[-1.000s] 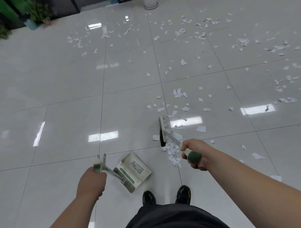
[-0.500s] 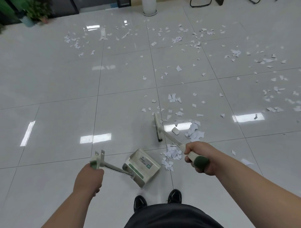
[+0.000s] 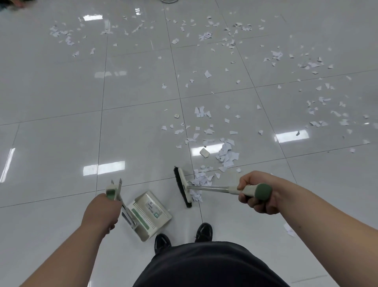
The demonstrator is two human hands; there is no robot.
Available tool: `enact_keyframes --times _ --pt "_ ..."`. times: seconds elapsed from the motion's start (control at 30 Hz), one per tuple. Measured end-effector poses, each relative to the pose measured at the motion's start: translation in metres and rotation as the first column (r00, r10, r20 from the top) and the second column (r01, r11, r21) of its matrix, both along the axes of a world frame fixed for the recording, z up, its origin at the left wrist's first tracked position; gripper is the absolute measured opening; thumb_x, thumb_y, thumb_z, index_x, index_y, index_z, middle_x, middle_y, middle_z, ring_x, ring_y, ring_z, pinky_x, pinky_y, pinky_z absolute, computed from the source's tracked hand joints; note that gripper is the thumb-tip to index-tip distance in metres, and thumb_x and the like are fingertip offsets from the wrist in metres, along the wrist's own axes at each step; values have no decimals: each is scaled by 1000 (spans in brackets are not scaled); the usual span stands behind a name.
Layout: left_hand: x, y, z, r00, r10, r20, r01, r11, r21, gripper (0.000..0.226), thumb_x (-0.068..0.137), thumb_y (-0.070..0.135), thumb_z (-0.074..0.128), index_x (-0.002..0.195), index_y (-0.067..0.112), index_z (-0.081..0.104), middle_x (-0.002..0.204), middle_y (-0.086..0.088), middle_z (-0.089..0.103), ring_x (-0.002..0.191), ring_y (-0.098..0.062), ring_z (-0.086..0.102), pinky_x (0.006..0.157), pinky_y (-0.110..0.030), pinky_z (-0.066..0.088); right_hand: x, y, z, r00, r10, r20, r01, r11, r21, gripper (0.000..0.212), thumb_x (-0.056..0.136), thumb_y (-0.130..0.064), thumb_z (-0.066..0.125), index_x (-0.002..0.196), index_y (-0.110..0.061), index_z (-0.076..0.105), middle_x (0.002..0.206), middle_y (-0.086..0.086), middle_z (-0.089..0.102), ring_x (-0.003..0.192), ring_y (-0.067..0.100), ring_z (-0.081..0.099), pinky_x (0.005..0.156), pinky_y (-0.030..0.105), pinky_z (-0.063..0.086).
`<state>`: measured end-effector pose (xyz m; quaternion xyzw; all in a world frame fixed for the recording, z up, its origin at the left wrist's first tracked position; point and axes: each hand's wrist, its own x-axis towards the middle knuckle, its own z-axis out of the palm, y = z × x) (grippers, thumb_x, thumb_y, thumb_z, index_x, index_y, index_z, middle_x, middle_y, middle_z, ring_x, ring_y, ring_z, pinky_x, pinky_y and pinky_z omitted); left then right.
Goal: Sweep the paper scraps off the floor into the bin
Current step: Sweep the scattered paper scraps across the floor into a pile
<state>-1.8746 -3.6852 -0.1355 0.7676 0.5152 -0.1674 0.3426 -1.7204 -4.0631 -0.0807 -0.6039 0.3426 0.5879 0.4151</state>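
Note:
White paper scraps (image 3: 226, 155) lie scattered over the glossy grey tiled floor, thickest ahead and to the right. My right hand (image 3: 255, 193) grips the green-ended handle of a small broom (image 3: 183, 187). Its black bristle head rests on the floor with a small heap of scraps (image 3: 201, 179) just to its right. My left hand (image 3: 101, 213) holds the upright handle of a white and green dustpan (image 3: 148, 213). The pan sits on the floor just left of the broom head, a short gap between them.
My two black shoes (image 3: 202, 231) stand right behind the dustpan and broom. More scraps (image 3: 313, 65) spread across the far tiles and the right side. One stray scrap (image 3: 289, 230) lies near my right forearm. The base of a white pot (image 3: 168, 1) shows at the top edge.
The broom head has swung nearer to me and toward the dustpan, dragging a small heap of scraps along. The dustpan has shifted slightly. The view has tilted down.

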Motion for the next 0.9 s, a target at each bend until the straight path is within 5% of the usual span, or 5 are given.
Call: enact_keyframes --times 0.3,0.5,0.63,0.9 --pt "43 -24 3 994 -97 59 98 995 -6 6 83 6 46 84 7 51 64 -14 51 52 -28 50 54 -33 43 -9 -28 4 973 -109 204 128 988 -83 22 74 -10 58 95 -5 54 60 10 57 38 16 33 38 16 25" --pt "67 -27 13 987 -146 73 146 989 10 10 78 3 44 84 8 49 62 -11 48 48 -26 46 52 -30 40 -6 -36 -5 933 -101 346 168 971 -169 19 77 -4 60 96 -9 59 62 12 60 30 15 46 46 20 29" --pt "82 -22 15 981 -175 88 175 985 6 9 77 3 43 82 9 47 60 -9 44 49 -25 43 51 -29 38 -2 -33 -15 912 -77 403 173 963 -206 19 74 -3 63 93 -8 63 73 16 63 47 21 51 47 17 33" --pt "115 19 13 974 -195 116 200 980 -27 7 80 5 45 84 9 49 61 -9 45 51 -24 44 47 -27 35 27 30 9 892 -205 404 253 965 -70 17 78 -4 61 94 -5 61 65 14 63 39 16 48 45 19 31"
